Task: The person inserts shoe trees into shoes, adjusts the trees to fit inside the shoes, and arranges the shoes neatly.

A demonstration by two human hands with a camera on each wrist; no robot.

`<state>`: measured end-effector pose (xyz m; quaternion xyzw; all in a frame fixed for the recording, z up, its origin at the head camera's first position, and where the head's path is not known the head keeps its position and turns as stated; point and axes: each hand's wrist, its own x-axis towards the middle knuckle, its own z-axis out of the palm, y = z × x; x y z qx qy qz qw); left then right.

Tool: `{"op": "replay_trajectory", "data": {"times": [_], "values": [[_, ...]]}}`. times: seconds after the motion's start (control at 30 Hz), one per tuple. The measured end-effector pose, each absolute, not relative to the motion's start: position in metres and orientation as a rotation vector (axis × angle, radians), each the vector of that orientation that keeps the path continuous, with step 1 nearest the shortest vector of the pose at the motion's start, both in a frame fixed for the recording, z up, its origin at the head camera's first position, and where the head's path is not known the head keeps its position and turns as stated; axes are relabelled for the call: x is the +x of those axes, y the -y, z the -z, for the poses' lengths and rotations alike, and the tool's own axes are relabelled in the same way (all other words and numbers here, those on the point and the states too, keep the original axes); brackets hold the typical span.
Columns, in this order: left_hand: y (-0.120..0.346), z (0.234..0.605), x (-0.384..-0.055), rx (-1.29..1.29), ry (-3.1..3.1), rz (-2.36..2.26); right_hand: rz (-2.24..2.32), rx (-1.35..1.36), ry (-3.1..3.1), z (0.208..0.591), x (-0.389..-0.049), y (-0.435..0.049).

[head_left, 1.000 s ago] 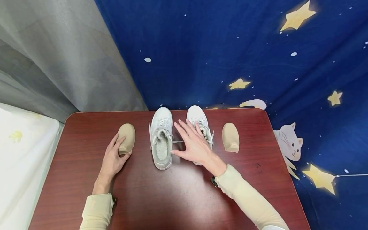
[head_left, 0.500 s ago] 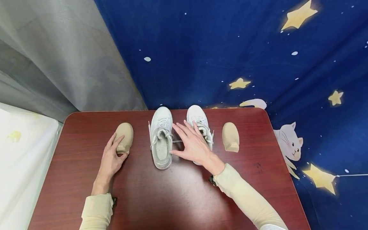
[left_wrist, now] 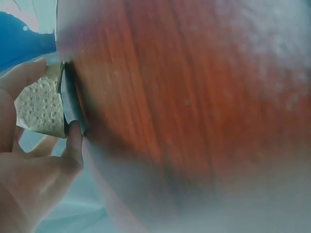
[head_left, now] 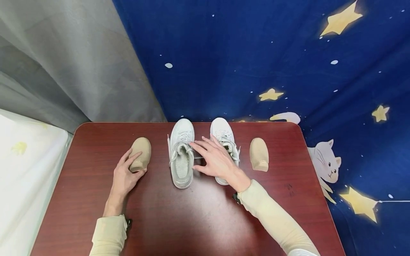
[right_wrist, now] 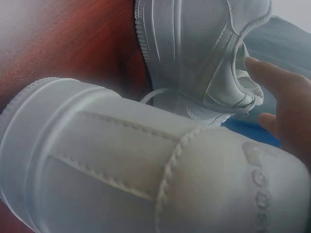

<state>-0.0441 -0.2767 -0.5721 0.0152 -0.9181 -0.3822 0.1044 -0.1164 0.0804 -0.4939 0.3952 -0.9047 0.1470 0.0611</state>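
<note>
Now, the right hand (head_left: 221, 161), fingers parted, had edged nearer the left sneaker (head_left: 182, 165), white, stitched, the left hand (head_left: 126, 176) pinched a rounded, pebbly beige shoe insert (head_left: 144, 147), left of it on the desk (head_left: 166, 227).

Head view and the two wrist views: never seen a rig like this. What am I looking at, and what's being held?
No robot here, just a person's bare left hand and right hand. One picture comes from a camera worn on the head, looking forward and down; the other two come from cameras on the wrists, each watching its own hand.

On the reddish-brown table stand the left white shoe and right white shoe, with the left beige form and right beige form on either side.

The left hand grips the left beige form. The right hand is spread over the right white shoe, fingers toward the left one; I can't tell whether it touches either.
</note>
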Motion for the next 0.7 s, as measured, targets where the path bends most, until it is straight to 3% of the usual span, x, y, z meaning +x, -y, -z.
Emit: {"op": "replay_trajectory", "data": {"times": [0.7], "values": [[0.258,0.554,-0.038,0.006,2.763,1.128,-0.441,1.226,2.67,0.494,-0.128,-0.075]]}}
